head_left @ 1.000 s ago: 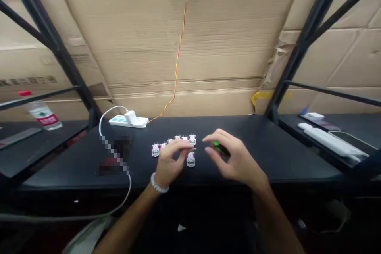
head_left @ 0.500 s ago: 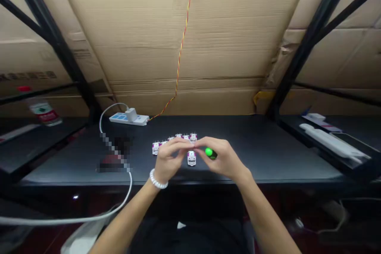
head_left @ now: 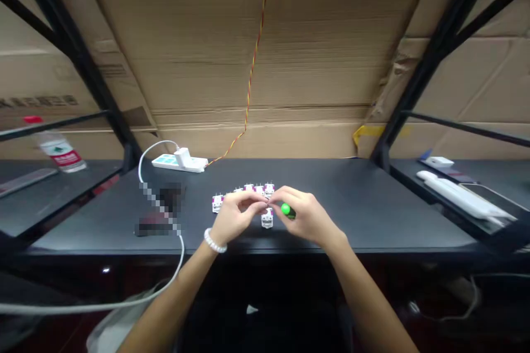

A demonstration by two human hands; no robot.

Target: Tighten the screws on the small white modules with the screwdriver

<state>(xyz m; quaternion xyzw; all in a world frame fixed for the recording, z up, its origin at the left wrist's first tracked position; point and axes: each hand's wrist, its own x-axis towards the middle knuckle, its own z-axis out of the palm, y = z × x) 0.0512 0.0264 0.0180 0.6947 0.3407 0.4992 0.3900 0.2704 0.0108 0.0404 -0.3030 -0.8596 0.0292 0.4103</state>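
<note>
My left hand (head_left: 237, 214), with a white coil band on its wrist, has thumb and fingers pinched together just above the table. Something tiny sits at its fingertips, too small to name. Close against it, my right hand (head_left: 305, 214) is also closed, its fingertips meeting the left ones. A black tool handle with a bright green end (head_left: 286, 209) is tucked in the right hand, and the rest of it is hidden. Below the fingertips lies a white and purple small part (head_left: 267, 219). Behind the left hand runs a row of several similar white and purple parts (head_left: 217, 203), partly covered.
A white power strip (head_left: 161, 161) with a plug stands at the back left. Its white cable (head_left: 182, 256) hangs over the front edge. Black rack posts (head_left: 408, 99) bound both sides. A bottle (head_left: 62, 151) is at left, and white long objects (head_left: 459, 194) lie at right.
The green end has shifted slightly left and up with my right fingers. My left wrist has moved a little left, and its thumb shows more clearly. The white and purple parts stay put.
</note>
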